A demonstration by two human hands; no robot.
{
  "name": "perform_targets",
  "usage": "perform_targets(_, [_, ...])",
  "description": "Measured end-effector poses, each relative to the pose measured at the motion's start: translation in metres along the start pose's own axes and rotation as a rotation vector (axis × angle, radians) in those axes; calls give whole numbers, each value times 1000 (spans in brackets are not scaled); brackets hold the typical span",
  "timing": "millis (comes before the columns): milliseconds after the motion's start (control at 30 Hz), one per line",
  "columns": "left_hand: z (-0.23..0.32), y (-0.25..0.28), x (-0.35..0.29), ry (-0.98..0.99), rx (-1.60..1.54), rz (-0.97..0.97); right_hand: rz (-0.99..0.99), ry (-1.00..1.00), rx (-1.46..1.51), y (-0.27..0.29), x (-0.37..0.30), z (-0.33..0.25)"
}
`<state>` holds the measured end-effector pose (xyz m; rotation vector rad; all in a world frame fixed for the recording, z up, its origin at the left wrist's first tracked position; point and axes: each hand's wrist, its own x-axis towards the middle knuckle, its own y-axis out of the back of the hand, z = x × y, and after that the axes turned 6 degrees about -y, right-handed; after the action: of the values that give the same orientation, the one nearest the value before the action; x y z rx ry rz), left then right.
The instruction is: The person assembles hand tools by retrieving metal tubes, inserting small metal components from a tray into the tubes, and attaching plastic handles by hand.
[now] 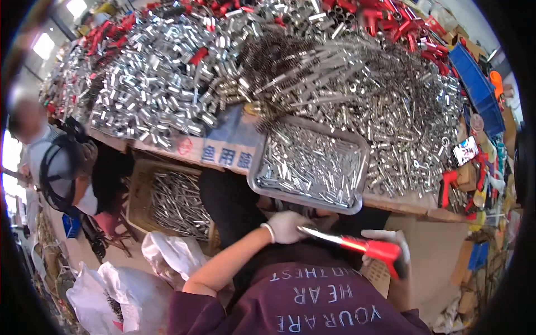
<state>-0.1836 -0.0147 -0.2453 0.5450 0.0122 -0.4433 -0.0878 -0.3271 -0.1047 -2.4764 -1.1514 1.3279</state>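
In front of my torso lies a tool (357, 245) with a red handle, a dark end and a shiny metal shaft; its exact kind does not show. My left hand (286, 227), in a white glove, is closed at the tip of the shaft. Around the red handle is my right hand (397, 241), also gloved, partly hidden behind it. Just beyond my hands, a metal tray (350, 207) full of small shiny metal pins and rods rests at the table's near edge.
Heaps of silver metal sleeves (151, 84), dark springs (273, 53) and red parts (385, 22) cover the table. A bin of metal rods (178, 204) stands low left, near white sacks (120, 296). A person (61, 167) sits left. A phone (465, 151) and blue bin (477, 86) are right.
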Motion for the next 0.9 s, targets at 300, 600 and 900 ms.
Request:
perform_targets(300, [-202, -58, 19, 386, 258, 290, 499, -86, -991, -5, 127, 80])
perform_targets(600, [-206, -58, 24, 253, -61, 790, 476, -50, -1243, -2, 181, 98])
perform_targets(900, [-213, -65, 20, 334, -507, 957, 411, -51, -1460, -29, 207, 81])
